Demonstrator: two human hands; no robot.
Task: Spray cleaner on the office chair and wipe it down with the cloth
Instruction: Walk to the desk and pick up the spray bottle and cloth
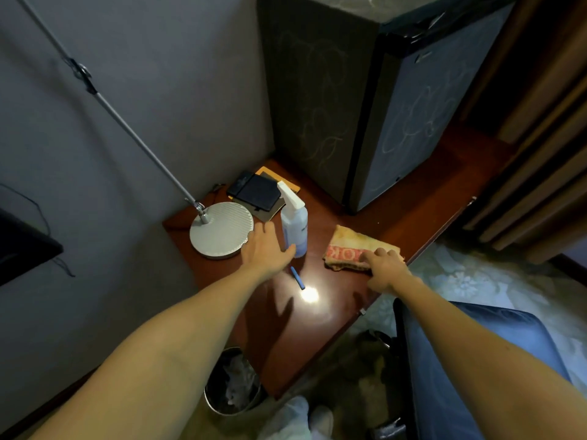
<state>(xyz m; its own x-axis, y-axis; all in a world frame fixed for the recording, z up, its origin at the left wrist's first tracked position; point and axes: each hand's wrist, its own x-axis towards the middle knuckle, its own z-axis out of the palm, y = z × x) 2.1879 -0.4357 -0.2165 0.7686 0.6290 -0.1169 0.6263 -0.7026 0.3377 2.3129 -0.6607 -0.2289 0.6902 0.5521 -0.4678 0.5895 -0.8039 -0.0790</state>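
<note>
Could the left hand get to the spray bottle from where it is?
Probably yes: the open left hand is right beside the bottle, thumb nearly touching it, nothing between them.

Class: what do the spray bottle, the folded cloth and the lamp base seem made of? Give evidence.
Spray bottle: likely translucent plastic; bluish liquid shows through.
Cloth: soft towelling, it seems; fuzzy, folded, lettered band.
Lamp base: probably brushed metal; silvery, ribbed sheen.
</note>
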